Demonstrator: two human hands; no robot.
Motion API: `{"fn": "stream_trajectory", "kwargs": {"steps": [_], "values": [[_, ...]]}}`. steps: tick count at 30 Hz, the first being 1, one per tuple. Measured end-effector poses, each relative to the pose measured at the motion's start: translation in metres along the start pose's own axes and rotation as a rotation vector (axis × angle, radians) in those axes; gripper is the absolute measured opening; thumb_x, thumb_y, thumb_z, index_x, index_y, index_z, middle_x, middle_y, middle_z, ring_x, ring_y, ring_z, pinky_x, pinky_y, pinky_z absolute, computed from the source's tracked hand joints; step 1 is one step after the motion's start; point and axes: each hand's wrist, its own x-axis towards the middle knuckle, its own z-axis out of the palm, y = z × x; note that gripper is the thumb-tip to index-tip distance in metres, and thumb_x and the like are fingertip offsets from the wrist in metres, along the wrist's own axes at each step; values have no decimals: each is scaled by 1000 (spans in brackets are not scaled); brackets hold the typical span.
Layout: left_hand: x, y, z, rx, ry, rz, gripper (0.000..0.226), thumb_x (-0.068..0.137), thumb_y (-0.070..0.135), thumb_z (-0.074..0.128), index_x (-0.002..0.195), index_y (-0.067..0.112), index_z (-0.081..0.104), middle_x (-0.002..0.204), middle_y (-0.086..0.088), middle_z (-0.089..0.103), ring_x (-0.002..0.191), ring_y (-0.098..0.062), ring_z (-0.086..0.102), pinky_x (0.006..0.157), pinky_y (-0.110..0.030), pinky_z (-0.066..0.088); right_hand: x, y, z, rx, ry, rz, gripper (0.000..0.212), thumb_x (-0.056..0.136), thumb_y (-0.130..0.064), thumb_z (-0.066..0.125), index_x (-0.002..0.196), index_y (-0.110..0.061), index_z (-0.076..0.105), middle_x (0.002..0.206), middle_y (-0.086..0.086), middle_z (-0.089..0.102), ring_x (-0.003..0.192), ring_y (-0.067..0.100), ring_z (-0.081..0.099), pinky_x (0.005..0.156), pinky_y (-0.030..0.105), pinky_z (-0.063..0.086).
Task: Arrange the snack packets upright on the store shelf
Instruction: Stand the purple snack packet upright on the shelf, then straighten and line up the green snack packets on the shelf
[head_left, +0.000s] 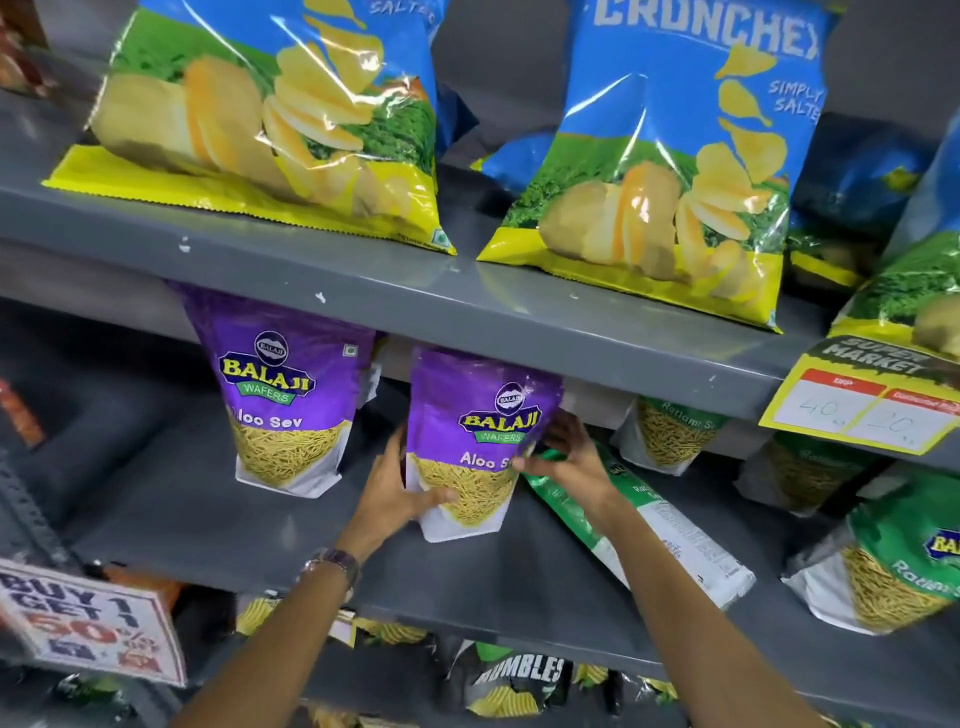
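A purple Aloo Sev packet (475, 431) stands upright on the middle grey shelf (218, 514). My left hand (397, 488) grips its lower left edge and my right hand (569, 457) holds its right side. A second purple Aloo Sev packet (283, 395) stands upright to its left. Just right of my hands a green Ratlami Sev packet (670, 535) lies flat on the shelf, partly under my right wrist. Further right, other green Ratlami Sev packets (670, 436) (904, 561) stand upright.
The upper shelf (395, 291) carries big blue-and-yellow chips bags (280, 114) (670, 171). A yellow price tag (862, 405) hangs at its right edge. A "Buy 1 Get 1" sign (88, 618) sits lower left. More packets (514, 680) fill the bottom shelf.
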Motion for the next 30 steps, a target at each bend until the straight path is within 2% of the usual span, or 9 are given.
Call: {"fn": "stream_trajectory", "kwargs": {"steps": [3,6,8,13,17,20,25,27,30], "values": [[11,-2,-14,-54,-133,-8,109,51,37,88,139,25,25,126,8,57,117,-16,56,92,-26,49,3,12,8,-40,-21,49,68,62,10,79,121,1,46,123,25,60,111,34,58,99,44,47],[15,-6,-17,-149,-135,7,96,58,21,86,134,21,28,122,3,54,116,-23,57,82,-20,53,2,23,16,10,55,42,64,61,5,82,116,-7,52,119,23,64,106,33,62,96,45,50],[11,-5,-15,-187,-114,9,89,48,34,89,121,28,37,117,6,56,112,-19,58,79,-16,52,1,28,17,8,75,32,62,61,2,83,114,-11,54,118,21,65,104,34,63,93,44,52],[1,-3,-11,-197,-81,12,85,45,52,85,115,28,45,126,-6,56,118,-21,55,99,-38,46,3,32,17,31,72,10,57,62,0,83,109,-16,55,116,18,67,96,25,61,83,31,52],[-31,1,15,-261,361,47,76,68,20,80,130,20,37,135,0,45,123,-12,47,99,-24,40,4,40,10,81,53,20,61,58,5,84,106,-15,53,103,8,67,86,7,66,73,22,55],[-76,3,70,-338,554,16,52,76,1,70,117,21,45,119,-11,54,104,-25,55,91,-38,45,5,54,-21,48,165,38,64,59,1,85,113,-10,53,113,18,61,104,28,62,90,43,53],[-88,39,177,-511,181,-441,44,78,-5,66,110,11,41,106,-15,53,83,-18,53,64,-15,47,2,91,-125,-455,496,91,40,80,-19,70,116,-6,57,120,25,53,110,39,53,91,44,47],[-76,54,205,-543,-14,-668,50,79,9,69,115,12,34,101,-6,48,82,-16,50,74,-29,46,6,104,-163,-633,425,243,40,93,-33,51,123,-7,52,130,27,49,120,40,46,94,44,41],[-56,57,233,-437,-31,-641,48,77,14,73,111,5,40,112,-7,54,99,-22,53,91,-44,46,19,117,-200,-585,174,489,56,94,-45,45,136,-8,43,145,20,42,131,37,41,107,42,32]]}}
